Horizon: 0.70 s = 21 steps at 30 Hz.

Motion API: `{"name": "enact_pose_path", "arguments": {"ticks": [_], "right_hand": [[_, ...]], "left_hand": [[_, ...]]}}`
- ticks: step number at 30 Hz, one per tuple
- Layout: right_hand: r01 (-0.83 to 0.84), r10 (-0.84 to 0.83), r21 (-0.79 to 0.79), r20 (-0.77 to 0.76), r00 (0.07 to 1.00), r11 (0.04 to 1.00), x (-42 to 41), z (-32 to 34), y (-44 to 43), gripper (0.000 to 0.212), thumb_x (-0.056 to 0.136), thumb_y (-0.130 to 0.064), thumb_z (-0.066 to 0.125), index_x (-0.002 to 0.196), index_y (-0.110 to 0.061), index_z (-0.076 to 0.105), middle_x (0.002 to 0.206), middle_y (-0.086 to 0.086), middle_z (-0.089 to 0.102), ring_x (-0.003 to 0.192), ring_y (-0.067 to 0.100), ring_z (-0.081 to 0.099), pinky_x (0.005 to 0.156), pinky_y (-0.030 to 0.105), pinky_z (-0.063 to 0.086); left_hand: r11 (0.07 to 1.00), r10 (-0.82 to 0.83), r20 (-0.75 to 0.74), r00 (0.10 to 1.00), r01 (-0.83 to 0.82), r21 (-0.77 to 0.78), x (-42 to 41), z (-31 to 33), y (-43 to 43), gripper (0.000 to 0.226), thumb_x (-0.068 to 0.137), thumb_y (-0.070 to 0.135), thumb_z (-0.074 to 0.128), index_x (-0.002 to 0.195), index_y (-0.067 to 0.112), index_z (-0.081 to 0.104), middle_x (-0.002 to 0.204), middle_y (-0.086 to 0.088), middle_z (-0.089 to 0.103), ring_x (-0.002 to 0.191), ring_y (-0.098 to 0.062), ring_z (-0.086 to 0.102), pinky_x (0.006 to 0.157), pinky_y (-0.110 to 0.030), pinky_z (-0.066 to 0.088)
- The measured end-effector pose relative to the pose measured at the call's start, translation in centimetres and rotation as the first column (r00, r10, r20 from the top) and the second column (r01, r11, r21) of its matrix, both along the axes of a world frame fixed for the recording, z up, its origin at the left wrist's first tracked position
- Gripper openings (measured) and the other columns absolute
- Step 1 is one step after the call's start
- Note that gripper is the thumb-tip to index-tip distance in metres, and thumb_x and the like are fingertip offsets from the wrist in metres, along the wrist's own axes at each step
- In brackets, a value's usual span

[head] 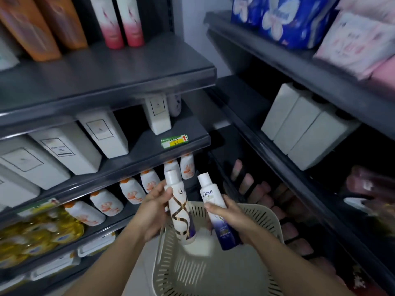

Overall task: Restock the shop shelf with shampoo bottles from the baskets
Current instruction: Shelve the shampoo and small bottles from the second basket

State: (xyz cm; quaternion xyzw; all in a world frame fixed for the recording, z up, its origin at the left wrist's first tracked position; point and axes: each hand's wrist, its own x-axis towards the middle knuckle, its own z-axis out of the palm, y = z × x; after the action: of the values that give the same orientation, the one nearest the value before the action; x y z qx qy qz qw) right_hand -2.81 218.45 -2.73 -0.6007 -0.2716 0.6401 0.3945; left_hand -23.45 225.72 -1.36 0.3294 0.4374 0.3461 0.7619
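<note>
My left hand [155,210] grips a white shampoo bottle with gold and purple swirls [180,212], held upright above the basket. In my right hand [232,218] is a white and purple Dove bottle [215,212], tilted slightly with its cap up. Both bottles hang over a beige slotted plastic basket [245,280] on the floor below me. The dark grey shelf unit [149,150] stands to the left, its middle shelf holding white boxy bottles with a free gap near a green price label [174,141].
Small white bottles with orange caps [130,190] line the lower left shelf, yellow packs [38,233] beside them. Orange and pink bottles stand on the top shelf. On the right shelving [299,67] are white boxes [307,127], blue and pink packs, and pink items lower down.
</note>
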Motion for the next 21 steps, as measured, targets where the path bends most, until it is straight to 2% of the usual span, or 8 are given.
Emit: {"name": "enact_pose_path", "arguments": {"ticks": [3, 6, 10, 13, 15, 17, 19, 21], "right_hand": [[0.006, -0.003, 0.077, -0.041, 0.999, 0.997, -0.5, 2.4, 1.0, 0.037, 0.071, -0.025, 0.083, 0.103, -0.012, 0.069, 0.086, 0.011, 0.071, 0.073, 0.02, 0.066, 0.069, 0.033, 0.051], [-0.024, 0.037, 0.144, -0.087, 0.995, 0.989, -0.9, 5.1, 2.2, 0.038, 0.069, -0.019, 0.084, 0.104, -0.01, 0.071, 0.09, 0.011, 0.072, 0.078, 0.021, 0.067, 0.073, 0.034, 0.052], [-0.053, 0.059, 0.273, -0.012, 0.998, 0.96, -1.6, 8.6, 4.0, 0.041, 0.076, -0.018, 0.078, 0.114, -0.014, 0.066, 0.107, 0.012, 0.072, 0.093, 0.023, 0.069, 0.082, 0.036, 0.055], [-0.028, 0.03, 0.327, 0.0, 1.0, 0.945, -1.9, 10.9, 5.6, 0.032, 0.082, -0.01, 0.075, 0.112, -0.015, 0.064, 0.108, 0.013, 0.072, 0.093, 0.024, 0.069, 0.085, 0.039, 0.056], [-0.028, 0.024, 0.368, 0.016, 1.0, 0.93, -2.1, 12.6, 6.9, 0.031, 0.081, -0.009, 0.075, 0.109, -0.014, 0.064, 0.104, 0.013, 0.072, 0.09, 0.025, 0.069, 0.082, 0.042, 0.056], [-0.02, 0.008, 0.408, 0.029, 1.0, 0.913, -2.3, 14.3, 8.3, 0.028, 0.083, -0.006, 0.072, 0.108, -0.014, 0.064, 0.101, 0.011, 0.073, 0.086, 0.021, 0.07, 0.073, 0.035, 0.056], [-0.001, -0.008, 0.441, 0.02, 1.0, 0.897, -2.5, 16.0, 9.7, 0.028, 0.084, -0.004, 0.071, 0.109, -0.012, 0.063, 0.098, 0.009, 0.073, 0.081, 0.018, 0.07, 0.067, 0.031, 0.055], [0.013, -0.017, 0.478, 0.004, 1.0, 0.878, -2.7, 17.8, 11.2, 0.031, 0.083, -0.002, 0.071, 0.111, -0.009, 0.06, 0.095, 0.009, 0.074, 0.077, 0.018, 0.071, 0.064, 0.029, 0.055]], "left_hand": [[0.998, 0.032, 0.066, 0.997, -0.036, 0.052, 0.2, 2.8, 0.5, 0.03, 0.099, 0.016, 0.043, 0.124, 0.017, 0.058, 0.109, -0.013, 0.067, 0.097, -0.028, 0.062, 0.083, -0.043, 0.049], [0.991, 0.106, 0.101, 0.989, -0.114, 0.072, 0.3, 5.4, 1.4, 0.025, 0.101, 0.019, 0.041, 0.119, 0.016, 0.059, 0.099, -0.011, 0.066, 0.086, -0.025, 0.06, 0.075, -0.039, 0.048], [0.984, 0.154, 0.047, 0.987, -0.157, 0.083, -0.1, 8.8, 2.6, 0.027, 0.1, 0.032, 0.042, 0.112, 0.015, 0.058, 0.083, -0.009, 0.063, 0.074, -0.023, 0.059, 0.068, -0.038, 0.048], [0.978, 0.139, -0.005, 0.99, -0.136, 0.156, -0.6, 11.4, 3.9, 0.04, 0.098, 0.041, 0.043, 0.116, 0.009, 0.057, 0.09, -0.012, 0.064, 0.077, -0.024, 0.061, 0.066, -0.038, 0.053], [0.969, 0.115, -0.026, 0.993, -0.107, 0.225, -0.8, 13.2, 4.8, 0.044, 0.095, 0.043, 0.046, 0.116, 0.007, 0.057, 0.086, -0.012, 0.062, 0.073, -0.023, 0.061, 0.06, -0.034, 0.054], [0.956, 0.111, -0.031, 0.993, -0.098, 0.277, -0.9, 15.3, 5.7, 0.038, 0.093, 0.04, 0.05, 0.11, 0.007, 0.057, 0.077, -0.009, 0.06, 0.063, -0.02, 0.059, 0.054, -0.033, 0.052], [0.934, 0.12, -0.027, 0.992, -0.104, 0.342, -0.9, 17.3, 6.6, 0.027, 0.094, 0.029, 0.053, 0.11, 0.008, 0.057, 0.073, -0.006, 0.061, 0.057, -0.017, 0.059, 0.052, -0.032, 0.053], [0.902, 0.138, -0.013, 0.99, -0.12, 0.415, -1.1, 19.3, 7.7, 0.029, 0.084, 0.017, 0.064, 0.11, 0.009, 0.056, 0.08, -0.007, 0.064, 0.06, -0.015, 0.063, 0.055, -0.031, 0.055]]}}
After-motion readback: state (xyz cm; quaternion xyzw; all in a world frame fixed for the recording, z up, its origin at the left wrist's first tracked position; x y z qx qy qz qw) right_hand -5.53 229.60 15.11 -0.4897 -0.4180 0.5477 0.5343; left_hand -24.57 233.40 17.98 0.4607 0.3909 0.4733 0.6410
